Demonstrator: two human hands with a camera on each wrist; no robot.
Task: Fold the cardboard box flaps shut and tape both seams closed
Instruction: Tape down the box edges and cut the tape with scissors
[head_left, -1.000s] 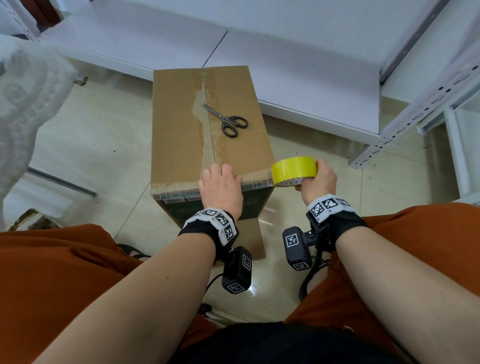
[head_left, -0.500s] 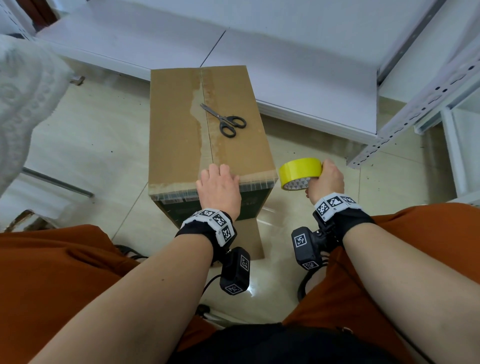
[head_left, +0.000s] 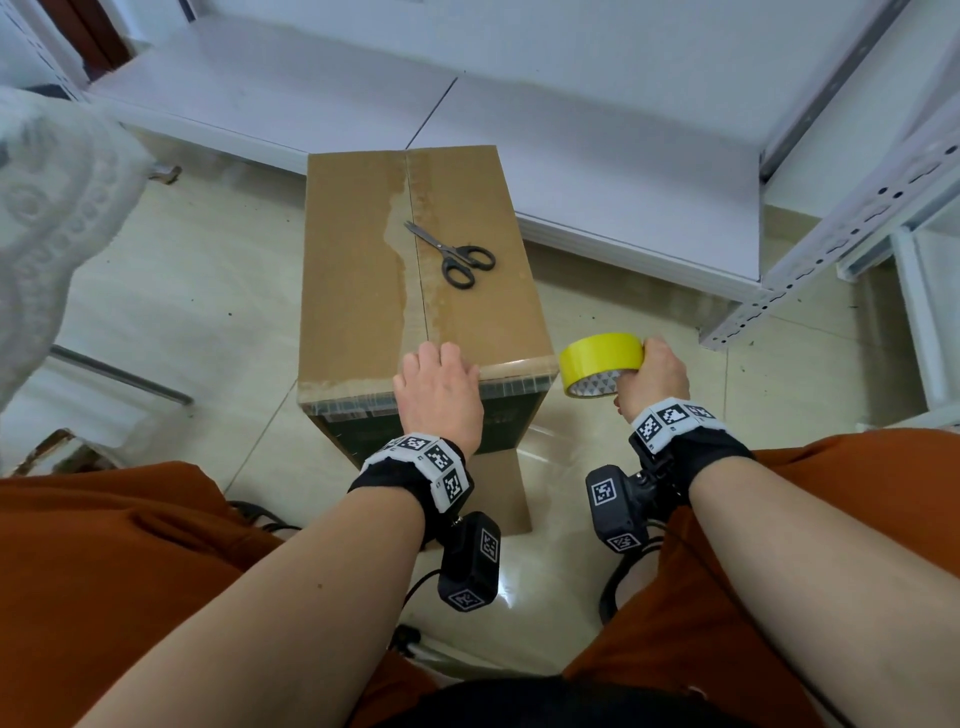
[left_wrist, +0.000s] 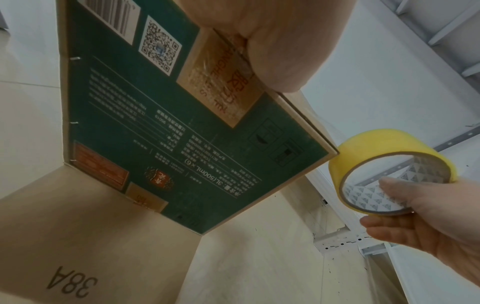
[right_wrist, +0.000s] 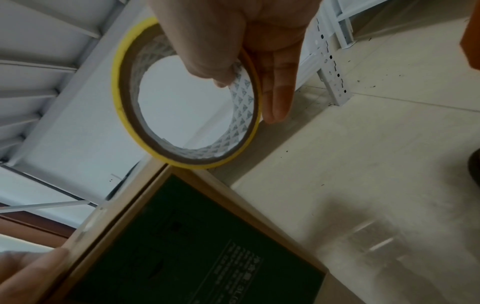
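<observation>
A tall cardboard box (head_left: 358, 270) stands on the floor with its top flaps folded shut. Clear tape runs along the centre seam (head_left: 415, 291). My left hand (head_left: 439, 384) rests on the near top edge at the seam, fingers on top and thumb (left_wrist: 272, 41) pressing the taped green side (left_wrist: 155, 123). My right hand (head_left: 657, 374) grips a yellow tape roll (head_left: 597, 356) just off the box's near right corner, thumb inside the core (right_wrist: 244, 98), fingers outside. In the left wrist view the roll (left_wrist: 376, 148) hangs apart from the corner.
Black-handled scissors (head_left: 457, 257) lie on the box top, right of the seam. White shelf boards (head_left: 571, 130) lie behind, and a perforated metal upright (head_left: 831, 244) stands at the right. Beneath the box a cardboard piece (left_wrist: 64, 257) lies flat. My orange-clad knees (head_left: 104, 571) flank it.
My right hand with the tape roll has drifted slightly right and nearer to me, off the box's corner. The left hand has stayed on the near edge.
</observation>
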